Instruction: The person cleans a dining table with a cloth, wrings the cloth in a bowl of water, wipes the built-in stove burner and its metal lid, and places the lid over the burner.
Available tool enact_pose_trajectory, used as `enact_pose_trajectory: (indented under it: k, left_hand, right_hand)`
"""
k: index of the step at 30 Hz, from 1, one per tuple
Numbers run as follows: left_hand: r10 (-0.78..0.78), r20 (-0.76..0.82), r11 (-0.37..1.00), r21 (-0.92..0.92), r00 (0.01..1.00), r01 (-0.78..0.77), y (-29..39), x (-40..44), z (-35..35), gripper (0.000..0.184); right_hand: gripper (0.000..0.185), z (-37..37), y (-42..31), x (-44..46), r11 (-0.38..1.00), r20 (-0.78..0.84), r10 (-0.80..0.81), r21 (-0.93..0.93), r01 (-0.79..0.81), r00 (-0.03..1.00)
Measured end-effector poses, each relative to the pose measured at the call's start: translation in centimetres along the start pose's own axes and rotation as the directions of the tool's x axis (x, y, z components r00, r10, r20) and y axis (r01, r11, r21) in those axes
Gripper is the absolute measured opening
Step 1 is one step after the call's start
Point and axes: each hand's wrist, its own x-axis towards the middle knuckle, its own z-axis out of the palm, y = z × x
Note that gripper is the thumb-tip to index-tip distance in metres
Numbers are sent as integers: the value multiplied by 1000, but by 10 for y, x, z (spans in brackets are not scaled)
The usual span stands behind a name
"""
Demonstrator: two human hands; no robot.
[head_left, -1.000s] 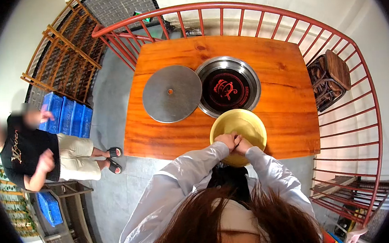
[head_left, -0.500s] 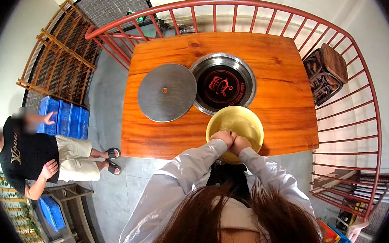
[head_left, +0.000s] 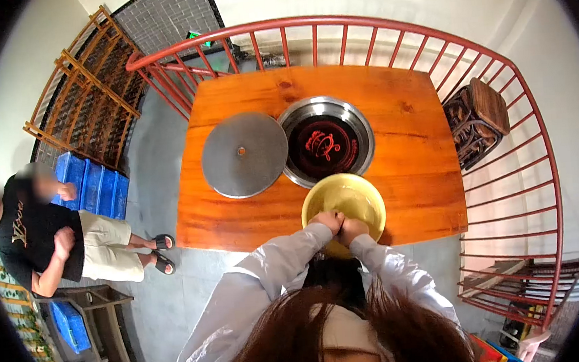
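Note:
A yellow basin (head_left: 371, 198) sits at the near edge of the wooden table, with what looks like clear liquid inside. Over its near part, my left hand (head_left: 326, 222) and my right hand (head_left: 353, 230) are closed and pressed against each other. Whatever they grip, if anything, is hidden by the fingers. Just beyond the basin, a round induction cooktop (head_left: 322, 146) with a red printed design lies sunk in a shiny metal ring (head_left: 362, 122). To its left a round grey metal lid (head_left: 234, 168) with a small center hole lies flat, its edge meeting the ring.
The wooden table (head_left: 404, 165) is bounded behind and to the right by a red railing (head_left: 331, 20). Wooden stools (head_left: 485, 114) stand beyond the railing. On the left are a person (head_left: 41, 228), blue crates (head_left: 96, 186) and a grey shelf (head_left: 100, 325).
The whole view has shifted, so the table appears lower. My hands stay closed together over the basin. The person at left has raised the lower forearm toward the chest.

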Motion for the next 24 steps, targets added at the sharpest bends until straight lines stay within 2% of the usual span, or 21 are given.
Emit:
enact_pose_trajectory:
  k: [3, 5, 8, 10, 12, 14, 16, 18, 19, 21, 22, 23, 24]
  left_hand:
    - [-38, 22, 999, 8, 999, 37, 8, -9, -9, 51]
    - [-73, -22, 997, -38, 997, 72, 5, -8, -3, 50]
    - [-45, -51, 998, -44, 998, 43, -3, -1, 9, 49]
    - [-50, -31, 998, -33, 998, 49, 12, -15, -8, 49]
    - [-53, -5, 998, -18, 999, 53, 19, -23, -17, 48]
    - [-19, -48, 1000, 6, 999, 20, 21, -23, -18, 48]
    - [-49, -25, 999, -22, 998, 49, 12, -21, -8, 48]
    - [-70, -12, 996, -50, 997, 70, 12, -16, -7, 48]
    - [-66, -27, 998, -26, 997, 66, 12, -18, -5, 49]
    - [-64, -39, 998, -2, 997, 64, 4, -15, 2, 50]
    - [9, -24, 999, 53, 1000, -8, -4, -7, 9, 53]
    - [82, -5, 991, 107, 997, -81, -12, 0, 15, 57]
    - [84, -5, 991, 106, 996, -83, -12, 0, 13, 57]
  right_hand:
    - [29, 11, 9, 4, 995, -60, -95, 17, 96, 994]
    - [28, 9, 8, 4, 997, -42, -78, -13, 78, 996]
    - [28, -12, -7, -7, 996, -22, -57, -65, 56, 998]
    - [28, -13, -7, -5, 995, -22, -58, -87, 56, 998]
    - [31, -3, 4, -3, 987, -12, -44, -152, 41, 999]
    - [33, -24, -14, -7, 993, -18, -7, -117, 5, 1000]
    - [34, -24, -19, -14, 997, -17, 29, -78, -30, 999]
    - [47, -17, -13, -11, 996, 26, 8, -88, -6, 1000]
    - [47, -16, -12, -12, 996, 30, 11, -87, -8, 999]
    - [57, -17, -11, -10, 993, 105, 114, -18, -113, 988]
    - [57, -16, -9, -12, 993, 106, 116, -19, -115, 988]
    - [60, -16, -6, -14, 978, 1, 67, 196, -66, 998]
    - [64, -17, -3, -16, 919, -113, 40, 395, 8, 993]
